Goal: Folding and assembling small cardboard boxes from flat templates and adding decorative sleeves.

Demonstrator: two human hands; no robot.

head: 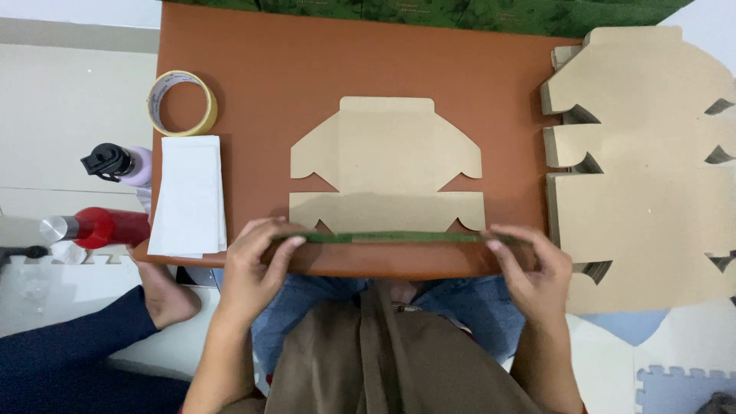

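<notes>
Head cam: I see a flat die-cut box blank (387, 172), plain brown cardboard w/ notched tabs, lying mid-desk (307, 61) on a smooth reddish-brown top. Its near flap (387, 238) is folded up on edge, showing a thin green-printed face along the desk's front edge. My left hand (257, 261) pinches the flap's left end, fingers (285, 245) curled over it, thumb underneath. My right hand (533, 264) pinches the right end the same way, fingers pressed together on the edge.

Right of the desk: a stack of identical blanks (644, 169), matte brown, scalloped cutouts. Left side: tape roll (182, 102), yellowish ring; a pile of white sheets (188, 195) just below it. Off-desk left: red bottle (100, 228) w/ metal cap, pale bottle (119, 163) w/ black lid. Another person's bare foot (165, 295) rests near my left arm.
</notes>
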